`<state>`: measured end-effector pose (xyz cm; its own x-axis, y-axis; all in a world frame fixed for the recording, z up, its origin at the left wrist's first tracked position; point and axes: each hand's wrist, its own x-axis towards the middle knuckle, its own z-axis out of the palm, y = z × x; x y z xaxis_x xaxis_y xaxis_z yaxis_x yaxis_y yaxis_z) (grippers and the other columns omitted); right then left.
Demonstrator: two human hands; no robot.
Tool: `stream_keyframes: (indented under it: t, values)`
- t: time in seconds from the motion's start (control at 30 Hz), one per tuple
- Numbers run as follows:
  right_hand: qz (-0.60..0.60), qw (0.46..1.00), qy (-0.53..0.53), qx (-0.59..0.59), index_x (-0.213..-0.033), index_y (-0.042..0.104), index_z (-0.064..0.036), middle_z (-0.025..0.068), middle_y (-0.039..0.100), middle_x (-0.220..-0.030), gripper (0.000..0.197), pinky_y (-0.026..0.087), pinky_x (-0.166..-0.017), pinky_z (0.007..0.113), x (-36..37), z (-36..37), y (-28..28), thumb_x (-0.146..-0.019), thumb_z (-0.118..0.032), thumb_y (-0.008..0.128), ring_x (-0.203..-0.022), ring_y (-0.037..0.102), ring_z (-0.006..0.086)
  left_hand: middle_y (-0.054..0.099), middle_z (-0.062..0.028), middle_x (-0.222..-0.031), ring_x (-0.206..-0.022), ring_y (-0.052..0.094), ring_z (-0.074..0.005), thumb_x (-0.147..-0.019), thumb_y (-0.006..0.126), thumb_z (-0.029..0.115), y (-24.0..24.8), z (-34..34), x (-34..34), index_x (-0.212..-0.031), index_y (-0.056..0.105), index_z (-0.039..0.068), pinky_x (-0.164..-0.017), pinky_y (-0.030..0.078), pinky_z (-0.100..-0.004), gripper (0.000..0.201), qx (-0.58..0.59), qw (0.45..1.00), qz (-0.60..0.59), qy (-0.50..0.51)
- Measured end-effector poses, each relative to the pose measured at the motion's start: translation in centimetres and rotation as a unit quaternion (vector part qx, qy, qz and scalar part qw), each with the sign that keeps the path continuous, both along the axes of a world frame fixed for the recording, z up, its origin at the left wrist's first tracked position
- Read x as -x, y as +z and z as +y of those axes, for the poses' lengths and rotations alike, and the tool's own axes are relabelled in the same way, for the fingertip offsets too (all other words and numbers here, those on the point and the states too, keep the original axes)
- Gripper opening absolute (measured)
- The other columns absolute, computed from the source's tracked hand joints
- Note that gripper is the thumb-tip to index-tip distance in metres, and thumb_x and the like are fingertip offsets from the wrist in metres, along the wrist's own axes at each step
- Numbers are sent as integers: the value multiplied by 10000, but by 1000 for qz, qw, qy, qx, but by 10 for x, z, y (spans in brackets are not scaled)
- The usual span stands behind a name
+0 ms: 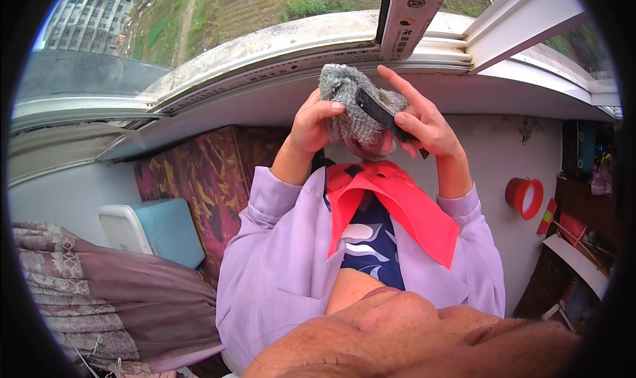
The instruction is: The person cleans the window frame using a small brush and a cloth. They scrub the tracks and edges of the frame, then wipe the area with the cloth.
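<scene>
A crumpled grey, fluffy cloth (350, 113) is held up between my two hands, just below the window frame. My left hand (309, 125) is closed on its left side, the thumb lying across the front. A flat black strip (375, 108) runs slantwise over the cloth; I cannot tell if it is part of it or a separate thing. My right hand (432, 125) pinches the strip's lower right end, thumb in front, with the index finger pointing up and away. Some of its fingers are hidden behind the cloth.
The sliding window frame (265, 80) and its tracks stretch across the far side, a white sash (523, 24) at right. A blue and white container (169, 229) and a purple curtain (112, 292) are at left. A red round container (525, 198) hangs on the right wall.
</scene>
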<state>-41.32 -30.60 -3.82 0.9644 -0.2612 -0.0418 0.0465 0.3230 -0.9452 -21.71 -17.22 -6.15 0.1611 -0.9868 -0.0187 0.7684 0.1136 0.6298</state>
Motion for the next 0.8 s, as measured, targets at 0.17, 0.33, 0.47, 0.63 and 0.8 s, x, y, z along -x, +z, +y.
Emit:
stream_keyframes:
  t: [0.17,0.33,0.47,0.63,0.8]
  values:
    - [35,984,99,-147,-1406,423,-10,120,683,-719,524,378,-379,182,1,-1,-14,-983,-269,592,-422,519,76,617,-178,-1209,-1121,606,-273,-827,504,56,-3,1,-7,-1287,491,-70,-1001,461,-378,477,20,999,4,-45]
    - [62,994,4,-90,-1161,589,5,81,667,-707,258,408,-428,178,8,5,-19,-970,-168,606,-465,538,65,641,-150,-1155,-1052,629,-239,-865,503,48,10,0,-7,-1251,526,-55,-954,490,-363,401,-28,998,-46,22]
    - [84,990,-59,98,-1066,655,-21,53,655,-706,157,440,-487,232,11,11,-21,-914,-60,644,-526,559,89,668,-108,-1088,-983,640,-177,-918,504,26,15,1,-23,-1163,597,-43,-887,509,-301,271,-63,993,-93,22]
    - [-16,813,-248,526,-1067,723,-113,63,617,-779,351,465,-562,291,9,13,-33,-757,50,698,-651,578,176,714,-133,-996,-902,617,-213,-646,521,-117,30,7,-30,-785,689,23,-817,484,-299,259,98,872,-469,101]
    - [-55,787,-299,537,-1089,749,-157,67,606,-857,495,486,-602,299,16,16,-36,-661,90,728,-725,582,200,737,-93,-861,-813,539,-246,-461,520,-23,25,31,-32,-526,565,70,-717,459,-331,122,195,811,-537,124]
